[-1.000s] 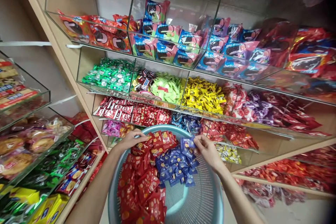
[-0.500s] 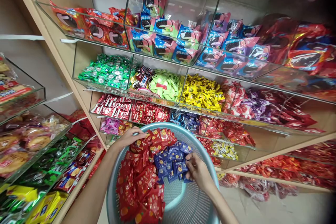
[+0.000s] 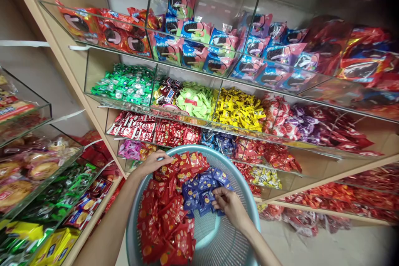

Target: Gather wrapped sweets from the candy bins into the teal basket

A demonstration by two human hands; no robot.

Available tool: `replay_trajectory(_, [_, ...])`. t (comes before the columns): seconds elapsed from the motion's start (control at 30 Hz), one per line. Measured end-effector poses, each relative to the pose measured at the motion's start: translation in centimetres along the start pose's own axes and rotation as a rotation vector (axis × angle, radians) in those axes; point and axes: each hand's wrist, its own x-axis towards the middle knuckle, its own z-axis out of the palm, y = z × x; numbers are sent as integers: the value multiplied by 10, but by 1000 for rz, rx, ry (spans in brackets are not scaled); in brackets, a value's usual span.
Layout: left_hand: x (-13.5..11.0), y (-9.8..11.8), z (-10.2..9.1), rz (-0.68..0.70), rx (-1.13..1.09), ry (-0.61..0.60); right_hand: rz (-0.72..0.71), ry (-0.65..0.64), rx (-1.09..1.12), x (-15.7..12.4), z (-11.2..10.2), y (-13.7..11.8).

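A teal plastic basket (image 3: 229,166) with perforated walls sits low in front of me. Red candy packets (image 3: 166,216) with orange round prints fill its left side, and small blue candy packets (image 3: 199,189) lie heaped beside them. My left hand (image 3: 155,163) is closed over the basket's upper left rim, fingertips at the red packets. Inside the basket, my right hand (image 3: 229,205) has its thumb and fingers pinched together at the right edge of the blue heap, apparently on one blue packet; the fingers partly hide it.
Clear-fronted shelves face me. They hold cookie packs (image 3: 190,56), green candies (image 3: 127,85), yellow candies (image 3: 240,110) and several red kinds. At left stands another shelf with yellow packs (image 3: 57,245). Bagged goods (image 3: 304,222) lie on the floor at right.
My right hand has shifted slightly left over the blue packets, and some blue packets at its upper edge now show more. My left hand stays on the rim.
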Motion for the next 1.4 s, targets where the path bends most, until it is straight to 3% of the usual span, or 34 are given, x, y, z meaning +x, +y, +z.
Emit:
replay_trajectory(0.17, [0,0,0,-16,0,0,49,3,68,-2,1,-3])
replay_trajectory(0.37, [0,1,-1,-22,13,-1,15,93,74,1,0,4])
replay_trajectory(0.7, [0,2,0,-29,2,2,-49,86,-246,5,7,7])
replay_trajectory(1.0, [-2,6,-1,-27,14,-13,-332,139,-667,-3,6,12])
replay_trajectory(1.4, [-3,9,0,-49,10,6,-119,13,-1057,1,14,-21])
